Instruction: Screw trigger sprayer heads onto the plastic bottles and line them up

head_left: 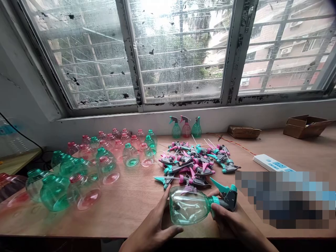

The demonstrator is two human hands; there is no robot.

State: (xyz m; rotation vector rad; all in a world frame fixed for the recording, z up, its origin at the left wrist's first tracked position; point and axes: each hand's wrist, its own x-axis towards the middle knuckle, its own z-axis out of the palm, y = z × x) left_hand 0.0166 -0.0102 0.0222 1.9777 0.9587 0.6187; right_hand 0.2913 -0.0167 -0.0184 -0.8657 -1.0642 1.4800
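A green see-through spray bottle (187, 206) lies on its side near the front edge of the wooden table (131, 206). My left hand (152, 227) cups its base, thumb and fingers wrapped round it. My right hand (231, 218) grips the neck collar, where a teal and grey trigger head (227, 195) sits on the bottle. Just behind lies a pile of loose trigger heads (195, 162) in pink, teal and grey.
Several empty green and pink bottles (86, 168) lie and stand on the table's left. Three finished spray bottles (186, 127) stand by the window wall. A white power strip (271, 163), a brown box (304, 126) and a flat brown packet (244, 132) are at right.
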